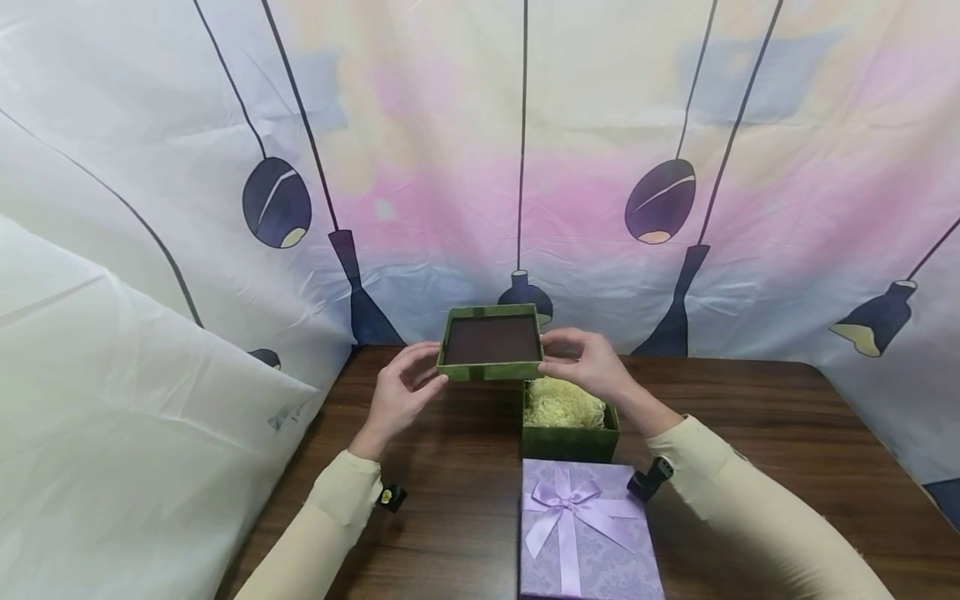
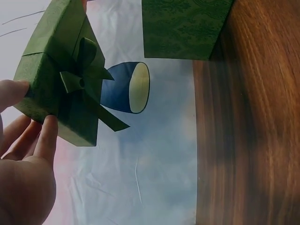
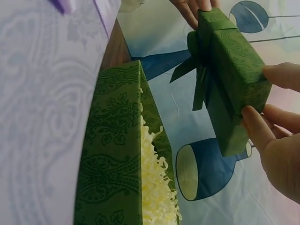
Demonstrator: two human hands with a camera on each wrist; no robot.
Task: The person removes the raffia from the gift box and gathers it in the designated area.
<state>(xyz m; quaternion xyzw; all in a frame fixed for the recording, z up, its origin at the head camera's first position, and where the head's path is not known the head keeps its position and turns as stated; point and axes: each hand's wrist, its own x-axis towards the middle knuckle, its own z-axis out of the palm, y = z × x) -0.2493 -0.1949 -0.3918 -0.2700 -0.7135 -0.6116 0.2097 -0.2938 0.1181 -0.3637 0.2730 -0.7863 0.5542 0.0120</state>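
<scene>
A green box lid [image 1: 491, 372] is held up above the table, its dark inside facing the head camera. The left hand [image 1: 397, 396] grips its left end and the right hand [image 1: 588, 364] its right end. In the left wrist view, the left hand [image 2: 28, 164] pinches the lid [image 2: 37, 82] between thumb and fingers; a green bow [image 2: 75, 82] is on its outer face. In the right wrist view, the right hand [image 3: 281, 136] pinches the other end of the lid [image 3: 239, 70]. Below and right stands the open green box [image 1: 570, 443] with pale yellow shredded filling [image 1: 562, 406].
A purple box [image 1: 600, 558] with a ribbon bow lies in front of the green box, towards the person. The brown wooden table [image 1: 435, 517] carries both. A curtain [image 1: 450, 167] printed with hanging lamps stands behind, and white cloth [image 1: 112, 400] hangs along the left.
</scene>
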